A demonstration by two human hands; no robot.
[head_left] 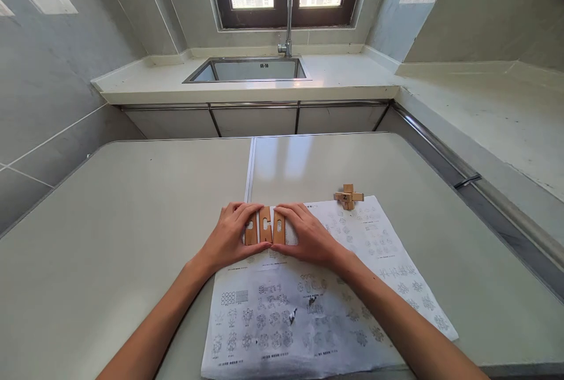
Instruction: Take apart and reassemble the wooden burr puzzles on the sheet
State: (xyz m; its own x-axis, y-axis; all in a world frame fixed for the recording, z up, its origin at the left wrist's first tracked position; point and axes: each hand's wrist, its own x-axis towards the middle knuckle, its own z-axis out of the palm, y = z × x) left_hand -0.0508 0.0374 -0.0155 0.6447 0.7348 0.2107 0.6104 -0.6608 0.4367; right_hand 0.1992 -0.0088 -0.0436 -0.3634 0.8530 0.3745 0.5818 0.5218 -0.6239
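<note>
Three flat wooden puzzle pieces stand side by side at the top edge of a printed sheet. The left piece [251, 233] has a slot partly covered by my fingers, the middle piece [265, 224] has a notch open on its right side, and the right piece [279, 228] has a closed oval slot. My left hand [233, 233] curls round the left piece, its thumb along the bottom of the row. My right hand [308, 233] grips the right piece between fingers and thumb. Both thumb tips nearly meet below the middle piece.
Beneath my hands lies the creased instruction sheet [273, 333], printed with small diagrams and torn in places. An assembled wooden burr puzzle [348, 197] marked Z sits at its upper edge. The pale table [132, 221] reaches toward a counter with a sink [247, 69] and faucet [288, 10].
</note>
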